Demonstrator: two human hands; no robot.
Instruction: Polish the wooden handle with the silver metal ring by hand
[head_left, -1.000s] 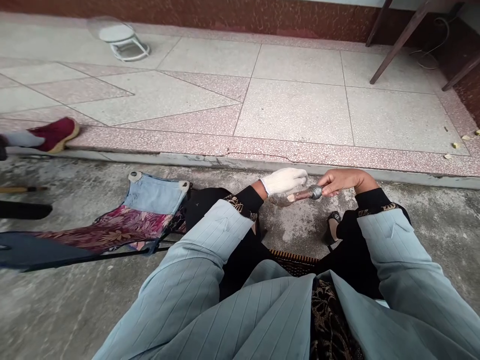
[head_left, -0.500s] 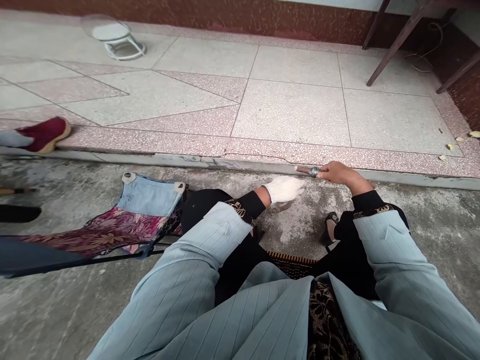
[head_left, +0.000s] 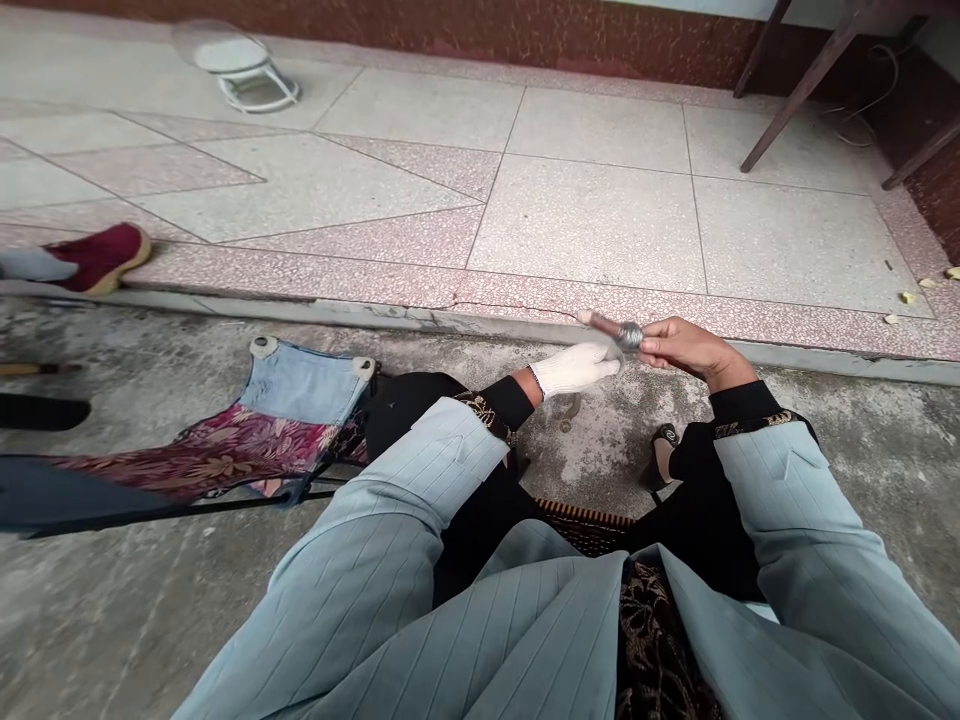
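Note:
My left hand (head_left: pixel 576 368), in a white knit glove, has its fingers pressed together around the end of a thin, blurred grey strand that looks like wire. This strand curves up to a tight coil of silver wire (head_left: pixel 630 335) wound on a reddish-brown wooden stick (head_left: pixel 604 323). Bare and closed, my right hand (head_left: pixel 682 348) grips the stick at the coil; its pale tip points left over the step's edge. Below my gloved hand a small curved brownish object (head_left: pixel 568 412) lies on the concrete, too unclear to name.
The tiled step (head_left: pixel 585 220) runs across in front of my knees. To the left stands a folding seat (head_left: pixel 304 390) of denim and flowered cloth. Beyond it is another person's red shoe (head_left: pixel 109 258). A white stool (head_left: pixel 255 80) and wooden table legs (head_left: pixel 799 85) are farther back.
The stick has tilted, its tip rising up and left. My left hand has come slightly up and right, closer to the coil, and the grey strand now shows between the hands.

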